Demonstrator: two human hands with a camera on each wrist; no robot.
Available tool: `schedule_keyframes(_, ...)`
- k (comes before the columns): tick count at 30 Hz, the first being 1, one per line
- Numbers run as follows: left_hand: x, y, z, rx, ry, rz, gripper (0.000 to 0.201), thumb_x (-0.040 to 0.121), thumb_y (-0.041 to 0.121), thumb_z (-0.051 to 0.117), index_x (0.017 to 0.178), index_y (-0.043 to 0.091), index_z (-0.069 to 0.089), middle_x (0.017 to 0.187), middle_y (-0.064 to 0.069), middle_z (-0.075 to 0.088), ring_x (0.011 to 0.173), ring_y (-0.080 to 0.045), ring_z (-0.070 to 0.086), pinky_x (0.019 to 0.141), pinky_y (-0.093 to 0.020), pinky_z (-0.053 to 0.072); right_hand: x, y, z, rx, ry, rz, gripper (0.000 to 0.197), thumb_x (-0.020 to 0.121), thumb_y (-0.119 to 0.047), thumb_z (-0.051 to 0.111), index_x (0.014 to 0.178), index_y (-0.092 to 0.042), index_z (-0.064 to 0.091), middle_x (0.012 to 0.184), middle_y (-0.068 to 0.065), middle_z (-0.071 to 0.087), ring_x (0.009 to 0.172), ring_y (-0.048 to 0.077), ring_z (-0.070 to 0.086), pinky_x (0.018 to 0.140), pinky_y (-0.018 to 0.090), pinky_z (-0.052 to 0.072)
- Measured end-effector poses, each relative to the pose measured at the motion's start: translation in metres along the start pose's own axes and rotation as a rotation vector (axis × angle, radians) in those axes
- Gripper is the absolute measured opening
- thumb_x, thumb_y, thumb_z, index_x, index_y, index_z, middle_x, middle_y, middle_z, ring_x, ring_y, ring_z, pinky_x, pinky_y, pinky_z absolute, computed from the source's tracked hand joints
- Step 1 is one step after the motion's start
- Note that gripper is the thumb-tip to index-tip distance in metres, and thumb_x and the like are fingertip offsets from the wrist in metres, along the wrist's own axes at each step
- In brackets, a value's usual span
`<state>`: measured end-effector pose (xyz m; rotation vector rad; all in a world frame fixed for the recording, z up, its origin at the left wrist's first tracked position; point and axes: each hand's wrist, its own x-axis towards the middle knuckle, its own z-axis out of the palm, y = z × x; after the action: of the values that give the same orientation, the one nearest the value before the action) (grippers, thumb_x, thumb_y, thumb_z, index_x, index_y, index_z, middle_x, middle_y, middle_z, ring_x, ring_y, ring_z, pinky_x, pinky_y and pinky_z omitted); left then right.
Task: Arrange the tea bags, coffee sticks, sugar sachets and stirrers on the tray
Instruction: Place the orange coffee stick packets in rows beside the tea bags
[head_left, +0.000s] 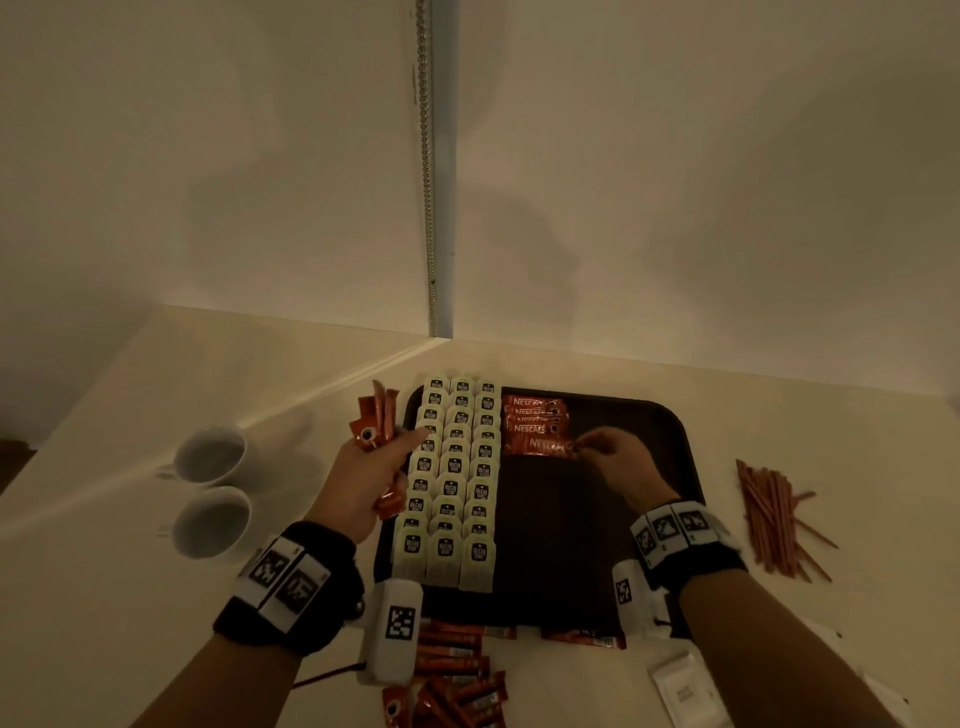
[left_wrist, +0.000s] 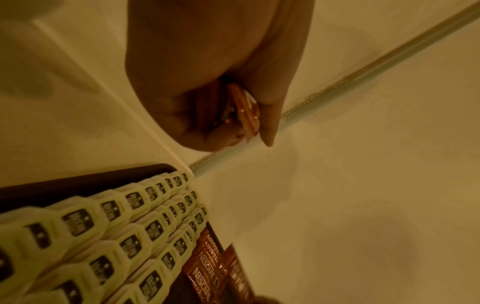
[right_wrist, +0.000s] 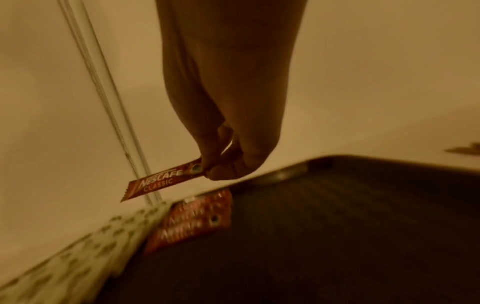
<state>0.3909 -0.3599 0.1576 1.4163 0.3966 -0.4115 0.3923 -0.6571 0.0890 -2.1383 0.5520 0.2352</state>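
Observation:
A dark tray (head_left: 670, 431) holds three columns of pale tea bags (head_left: 451, 483) on its left side. Beside them at the far end lie several red coffee sticks (head_left: 532, 418) in an overlapping row. My right hand (head_left: 608, 457) pinches one coffee stick (right_wrist: 161, 182) by its end, just above that row. My left hand (head_left: 363, 478) grips a bundle of coffee sticks (head_left: 378, 418) upright over the tray's left edge. In the left wrist view the bundle (left_wrist: 244, 109) shows between curled fingers.
Two white cups (head_left: 210, 488) stand left of the tray. Thin brown stirrers (head_left: 774, 519) lie in a heap to the right. More coffee sticks (head_left: 447, 675) are scattered at the near edge, and white sachets (head_left: 685, 691) lie at the near right. Walls meet just behind the tray.

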Motion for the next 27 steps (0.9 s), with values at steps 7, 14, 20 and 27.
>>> schedule_keyframes(7,0.004,-0.003,-0.009,-0.094,0.006,-0.086,0.019,0.089,0.017,0.063,0.075,0.016,0.051,0.049,0.004,0.040,0.034,-0.008,0.036,0.035,-0.021,0.036,0.008,0.016,0.026,-0.060,0.066,0.095,0.016,0.087,-0.013,0.062,0.103,-0.018,0.063,0.111,0.000,0.061,0.101,0.011,0.054,0.093,0.029,0.044)
schedule_keyframes(14,0.005,-0.004,-0.013,-0.061,0.013,-0.073,0.019,0.089,0.017,0.063,0.074,0.016,0.051,0.050,0.004,0.042,0.036,-0.008,0.039,0.040,-0.022,0.039,0.013,0.009,0.032,-0.033,0.151,0.076,0.016,0.086,-0.012,0.064,0.102,-0.013,0.066,0.109,0.002,0.063,0.102,0.012,0.056,0.094,0.029,0.044)
schedule_keyframes(20,0.005,-0.006,-0.011,-0.071,0.011,-0.075,0.023,0.089,0.016,0.064,0.070,0.016,0.050,0.050,0.003,0.041,0.037,-0.009,0.037,0.038,-0.019,0.036,0.018,0.006,0.034,-0.058,0.150,0.086,0.019,0.087,-0.010,0.063,0.105,-0.012,0.063,0.110,0.004,0.062,0.094,0.008,0.052,0.086,0.023,0.043)
schedule_keyframes(27,0.007,-0.003,-0.002,-0.098,0.005,-0.103,0.022,0.091,0.021,0.061,0.071,0.015,0.052,0.052,0.003,0.044,0.038,-0.010,0.037,0.036,-0.019,0.034,0.019,0.006,0.035,-0.057,0.153,0.145,0.024,0.084,-0.012,0.067,0.107,-0.009,0.060,0.110,0.008,0.060,0.091,0.012,0.054,0.081,0.024,0.048)
